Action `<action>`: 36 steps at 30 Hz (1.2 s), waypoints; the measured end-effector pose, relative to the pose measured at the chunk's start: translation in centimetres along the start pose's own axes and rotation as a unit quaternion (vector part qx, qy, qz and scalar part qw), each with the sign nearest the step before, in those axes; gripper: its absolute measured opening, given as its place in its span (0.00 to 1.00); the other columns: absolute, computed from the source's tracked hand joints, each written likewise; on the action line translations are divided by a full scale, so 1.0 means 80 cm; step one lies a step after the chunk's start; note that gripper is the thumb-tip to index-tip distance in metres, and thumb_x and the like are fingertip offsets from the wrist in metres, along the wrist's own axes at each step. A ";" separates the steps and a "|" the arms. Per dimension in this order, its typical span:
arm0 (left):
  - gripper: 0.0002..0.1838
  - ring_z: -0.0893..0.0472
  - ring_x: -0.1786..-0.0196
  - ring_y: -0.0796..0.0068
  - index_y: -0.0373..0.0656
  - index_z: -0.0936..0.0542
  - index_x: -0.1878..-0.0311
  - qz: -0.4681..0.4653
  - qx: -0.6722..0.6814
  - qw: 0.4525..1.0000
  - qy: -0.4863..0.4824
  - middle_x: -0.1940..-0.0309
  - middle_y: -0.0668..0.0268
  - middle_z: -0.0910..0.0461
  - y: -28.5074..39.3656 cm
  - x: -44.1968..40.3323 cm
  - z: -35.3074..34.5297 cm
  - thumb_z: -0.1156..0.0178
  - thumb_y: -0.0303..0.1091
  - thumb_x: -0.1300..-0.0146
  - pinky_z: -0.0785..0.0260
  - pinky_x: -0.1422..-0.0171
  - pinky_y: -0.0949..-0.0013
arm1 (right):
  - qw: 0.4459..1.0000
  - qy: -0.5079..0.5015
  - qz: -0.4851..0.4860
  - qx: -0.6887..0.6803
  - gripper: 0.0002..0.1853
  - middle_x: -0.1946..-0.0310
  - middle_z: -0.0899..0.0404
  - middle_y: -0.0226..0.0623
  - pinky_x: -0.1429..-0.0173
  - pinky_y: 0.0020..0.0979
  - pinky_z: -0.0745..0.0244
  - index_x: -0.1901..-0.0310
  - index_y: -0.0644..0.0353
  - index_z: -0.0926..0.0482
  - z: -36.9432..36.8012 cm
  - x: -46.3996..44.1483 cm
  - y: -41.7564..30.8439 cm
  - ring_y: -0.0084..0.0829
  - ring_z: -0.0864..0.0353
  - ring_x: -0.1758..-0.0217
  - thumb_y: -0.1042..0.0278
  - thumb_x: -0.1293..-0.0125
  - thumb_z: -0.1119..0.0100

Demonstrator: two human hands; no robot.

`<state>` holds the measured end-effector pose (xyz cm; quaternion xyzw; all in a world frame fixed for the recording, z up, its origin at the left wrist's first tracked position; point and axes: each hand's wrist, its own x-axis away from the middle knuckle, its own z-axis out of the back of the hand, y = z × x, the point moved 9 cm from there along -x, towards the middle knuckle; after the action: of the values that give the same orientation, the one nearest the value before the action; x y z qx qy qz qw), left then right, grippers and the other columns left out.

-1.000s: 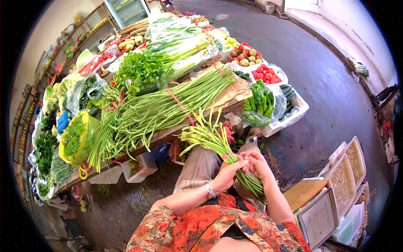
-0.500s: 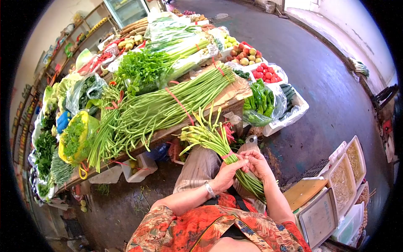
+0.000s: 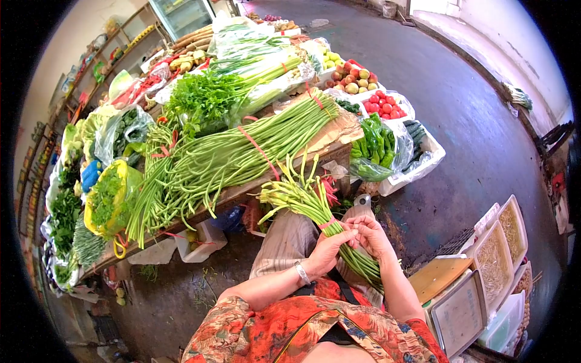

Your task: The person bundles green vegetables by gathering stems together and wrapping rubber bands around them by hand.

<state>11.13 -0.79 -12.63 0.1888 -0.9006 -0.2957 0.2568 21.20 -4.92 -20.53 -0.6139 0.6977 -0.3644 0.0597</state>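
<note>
Green stems (image 3: 324, 212) in a bunch, with a pink band (image 3: 328, 224) around them, slant over the person's legs (image 3: 281, 242), and their tops point toward the counter (image 3: 242, 193), where lots of long beans (image 3: 254, 148) lie. The left hand (image 3: 330, 253) grips the bunch just below the band. The right hand (image 3: 372, 239) is close beside it with its fingertips pinched together, but I cannot tell what they pinch.
</note>
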 end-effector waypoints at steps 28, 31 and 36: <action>0.08 0.22 0.66 0.73 0.46 0.29 0.62 0.007 -0.020 1.000 0.012 0.73 0.69 0.25 0.003 0.002 -0.002 0.38 0.28 0.33 0.30 0.57 0.69 | 1.000 0.010 0.028 0.009 0.07 0.55 0.17 0.43 0.47 0.33 0.18 0.55 0.66 0.22 -0.004 0.004 -0.008 0.34 0.16 0.51 0.78 0.34 0.40; 0.07 0.22 0.66 0.73 0.47 0.29 0.62 0.005 -0.019 1.000 0.009 0.73 0.69 0.25 0.002 0.001 0.000 0.38 0.28 0.34 0.29 0.57 0.69 | 1.000 0.001 0.024 0.009 0.08 0.54 0.17 0.43 0.47 0.33 0.19 0.54 0.66 0.22 -0.003 0.003 -0.007 0.34 0.16 0.51 0.78 0.34 0.40; 0.07 0.23 0.66 0.73 0.47 0.29 0.61 0.007 -0.017 1.000 0.015 0.73 0.69 0.26 0.001 0.001 0.000 0.38 0.28 0.34 0.29 0.57 0.68 | 1.000 -0.007 0.023 0.012 0.08 0.54 0.17 0.44 0.46 0.34 0.19 0.54 0.67 0.22 0.001 0.000 -0.004 0.34 0.16 0.51 0.78 0.33 0.41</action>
<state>11.08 -0.75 -12.53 0.1826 -0.8928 -0.3062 0.2752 21.52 -4.93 -20.42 -0.5996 0.7064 -0.3675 0.0800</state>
